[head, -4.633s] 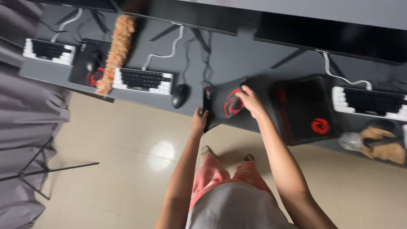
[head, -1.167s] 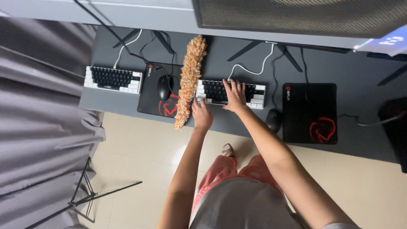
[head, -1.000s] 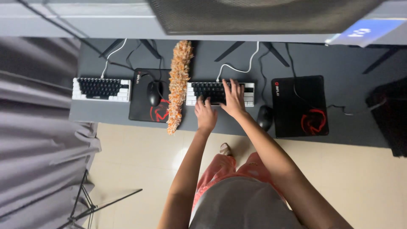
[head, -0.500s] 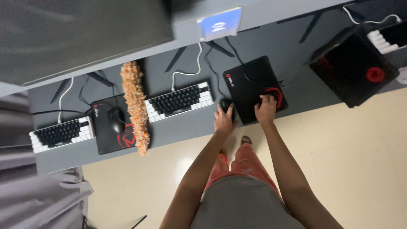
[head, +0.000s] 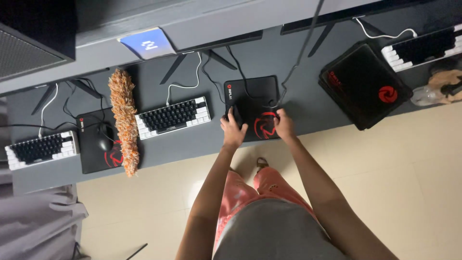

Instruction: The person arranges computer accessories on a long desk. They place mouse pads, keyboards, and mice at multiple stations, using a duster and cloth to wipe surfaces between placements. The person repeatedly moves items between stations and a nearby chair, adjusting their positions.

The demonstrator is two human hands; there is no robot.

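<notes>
Left hand (head: 234,131) now sits on the left edge of the black mouse pad (head: 251,96), fingers curled over a small dark mouse (head: 236,115) at that edge (pinching it, as far as I can tell; the mouse is mostly covered). Right hand (head: 284,125) lies flat on the pad's red logo (head: 266,126), fingers spread, pressing down, nothing held.

Change: about a second ago both hands were on the black-and-white keyboard (head: 173,117) next to the orange feather duster (head: 124,121). Half a second ago they were already over at this pad, and they stay there now. So the work has moved one item right along the bench (head: 202,144); I judge the keyboard done with and the pad and mouse the thing in hand.

Edges and room:
- Pad's near edge is close to the bench's front lip, right where the hands are (little margin toward the floor).
- Left: bare strip between pad and keyboard, narrow.
- Right: wider bare stretch before the next mouse pad (head: 364,85), which looks stacked and skewed.
- Behind: cable (head: 296,62) crosses the pad's far right corner, monitor stand legs (head: 192,65) just beyond. Sliding the pad back risks snagging.
- Far left: second keyboard (head: 41,149), another pad with a mouse (head: 105,139), well apart.
</notes>
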